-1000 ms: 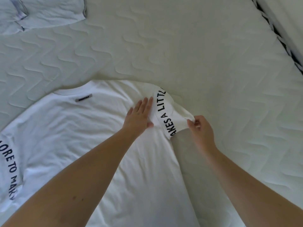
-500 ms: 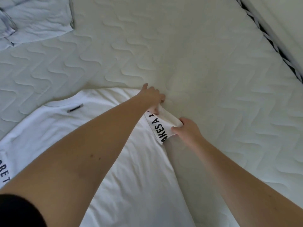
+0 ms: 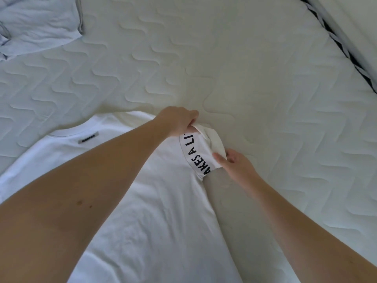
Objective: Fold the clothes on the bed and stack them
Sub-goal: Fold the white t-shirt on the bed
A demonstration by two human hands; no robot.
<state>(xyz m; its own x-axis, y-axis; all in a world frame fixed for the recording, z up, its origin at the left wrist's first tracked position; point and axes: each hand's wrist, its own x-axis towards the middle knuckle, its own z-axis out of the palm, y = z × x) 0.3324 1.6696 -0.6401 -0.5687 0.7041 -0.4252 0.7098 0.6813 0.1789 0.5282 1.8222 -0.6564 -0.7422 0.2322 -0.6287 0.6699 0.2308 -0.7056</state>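
Note:
A white T-shirt lies flat on the bed, back up, with a small grey label under the collar. Its right sleeve, banded with black letters, is turned in over the shoulder. My left hand grips the sleeve's upper end at the shoulder seam, fingers curled round the cloth. My right hand pinches the sleeve's lower cuff edge between thumb and fingers. My left forearm hides part of the shirt's chest.
A pale blue garment lies folded at the far left corner. The quilted white mattress stretches wide to the right and far side. Its edge with black-and-white piping runs along the upper right.
My left hand went from lying flat on the shirt by the sleeve to gripping the sleeve's top at the shoulder. My right hand keeps hold of the cuff.

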